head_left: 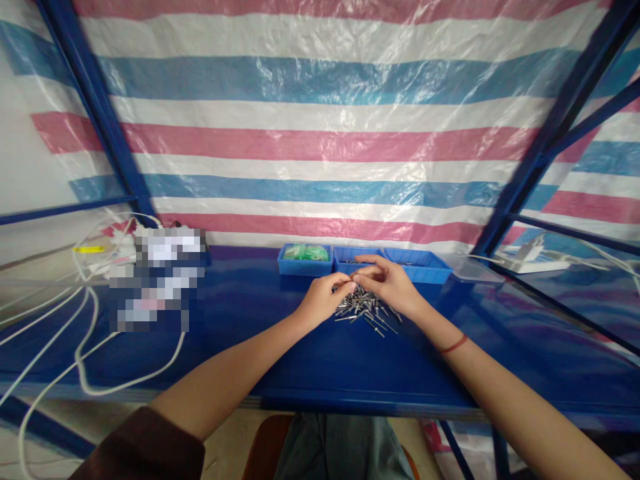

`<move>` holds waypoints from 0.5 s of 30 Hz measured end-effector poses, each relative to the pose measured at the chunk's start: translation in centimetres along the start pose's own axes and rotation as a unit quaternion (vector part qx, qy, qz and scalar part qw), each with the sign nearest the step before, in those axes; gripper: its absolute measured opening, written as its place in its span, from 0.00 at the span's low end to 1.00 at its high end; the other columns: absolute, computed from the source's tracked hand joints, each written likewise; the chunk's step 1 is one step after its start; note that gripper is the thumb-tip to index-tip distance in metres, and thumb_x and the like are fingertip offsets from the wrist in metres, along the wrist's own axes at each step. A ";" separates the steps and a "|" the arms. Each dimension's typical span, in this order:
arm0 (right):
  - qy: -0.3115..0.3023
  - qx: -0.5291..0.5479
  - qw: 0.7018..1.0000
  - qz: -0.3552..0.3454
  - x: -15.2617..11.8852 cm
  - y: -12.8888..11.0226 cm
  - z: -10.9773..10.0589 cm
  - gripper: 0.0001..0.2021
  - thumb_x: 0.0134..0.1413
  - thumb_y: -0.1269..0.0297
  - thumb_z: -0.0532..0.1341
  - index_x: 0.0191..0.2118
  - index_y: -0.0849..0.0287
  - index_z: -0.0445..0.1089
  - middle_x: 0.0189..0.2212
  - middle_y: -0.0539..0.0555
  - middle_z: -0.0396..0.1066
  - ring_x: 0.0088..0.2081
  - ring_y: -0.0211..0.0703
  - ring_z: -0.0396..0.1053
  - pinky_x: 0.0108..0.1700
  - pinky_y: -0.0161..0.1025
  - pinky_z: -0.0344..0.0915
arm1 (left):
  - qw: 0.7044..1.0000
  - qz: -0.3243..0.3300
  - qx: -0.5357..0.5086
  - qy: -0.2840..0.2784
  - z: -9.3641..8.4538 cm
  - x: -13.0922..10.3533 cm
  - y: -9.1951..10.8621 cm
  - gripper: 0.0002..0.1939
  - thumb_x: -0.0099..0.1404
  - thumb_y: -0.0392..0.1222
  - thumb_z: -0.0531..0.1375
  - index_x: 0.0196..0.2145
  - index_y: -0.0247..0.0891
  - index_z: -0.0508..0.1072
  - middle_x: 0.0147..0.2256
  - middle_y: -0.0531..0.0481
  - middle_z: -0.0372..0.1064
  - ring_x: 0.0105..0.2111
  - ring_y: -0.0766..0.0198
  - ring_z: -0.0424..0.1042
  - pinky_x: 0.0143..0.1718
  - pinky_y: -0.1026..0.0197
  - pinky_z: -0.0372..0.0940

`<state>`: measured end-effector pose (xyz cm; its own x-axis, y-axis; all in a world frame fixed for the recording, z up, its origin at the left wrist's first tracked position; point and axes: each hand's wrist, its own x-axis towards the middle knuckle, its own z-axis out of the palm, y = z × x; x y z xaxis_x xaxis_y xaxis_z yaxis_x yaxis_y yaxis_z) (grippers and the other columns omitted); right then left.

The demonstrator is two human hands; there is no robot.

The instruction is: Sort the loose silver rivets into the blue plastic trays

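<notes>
A pile of small metal rivet-like pins [367, 308] lies on the blue table [320, 363]. Over the pile's left edge, my left hand [324, 297] is closed, thumb and forefinger pinched together. My right hand [393, 283] meets it from the right, its thumb and fingers also drawn together at the fingertips. Whatever is between the fingertips is too small to make out. Behind the hands stand a blue bin with green contents [305, 253], a middle blue bin [343, 253] partly hidden by my right hand, and a wider right blue bin [425, 272] with a few pins.
White cables [87, 347] trail over the table's left side beside a blurred-out area. A clear plastic lid or tray [475, 269] lies right of the bins. Farther right is a white power strip [543, 263]. Blue frame posts and a striped sheet [320, 143] enclose the back.
</notes>
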<state>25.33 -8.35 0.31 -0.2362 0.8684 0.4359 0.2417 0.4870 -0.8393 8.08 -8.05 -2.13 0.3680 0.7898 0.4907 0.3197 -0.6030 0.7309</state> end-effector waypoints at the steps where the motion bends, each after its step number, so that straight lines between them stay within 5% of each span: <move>1: 0.000 0.006 1.000 0.004 0.0 0.1 0.0 0.21 0.44 0.55 0.66 0.44 0.60 0.69 0.32 0.56 0.77 0.31 0.42 0.73 0.35 0.41 0.68 | 1.000 0.002 0.002 -0.001 -0.1 0.0 0.0 0.11 0.64 0.45 0.55 0.35 0.37 0.74 0.35 0.50 0.75 0.37 0.62 0.73 0.41 0.62 0.64; 5: 0.004 -0.004 1.000 -0.018 0.2 0.3 0.0 0.14 0.45 0.54 0.65 0.35 0.59 0.72 0.31 0.55 0.76 0.32 0.41 0.72 0.35 0.40 0.67 | 1.000 0.013 0.015 -0.019 -0.2 0.0 0.4 0.12 0.66 0.44 0.52 0.35 0.37 0.74 0.34 0.51 0.75 0.37 0.62 0.73 0.40 0.63 0.64; 15: 0.025 -0.066 0.995 -0.067 0.0 -0.4 0.2 0.13 0.47 0.54 0.64 0.31 0.60 0.73 0.25 0.52 0.72 0.26 0.38 0.65 0.28 0.36 0.62 | 0.999 0.023 0.028 -0.012 0.0 -0.1 0.8 0.11 0.66 0.42 0.51 0.37 0.38 0.72 0.35 0.50 0.74 0.37 0.63 0.72 0.41 0.62 0.63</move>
<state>25.09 -8.58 0.54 -0.2288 0.7968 0.5592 0.3342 0.6038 -0.7236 8.28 -8.59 -1.62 0.4038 0.7590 0.5108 0.3507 -0.6441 0.6798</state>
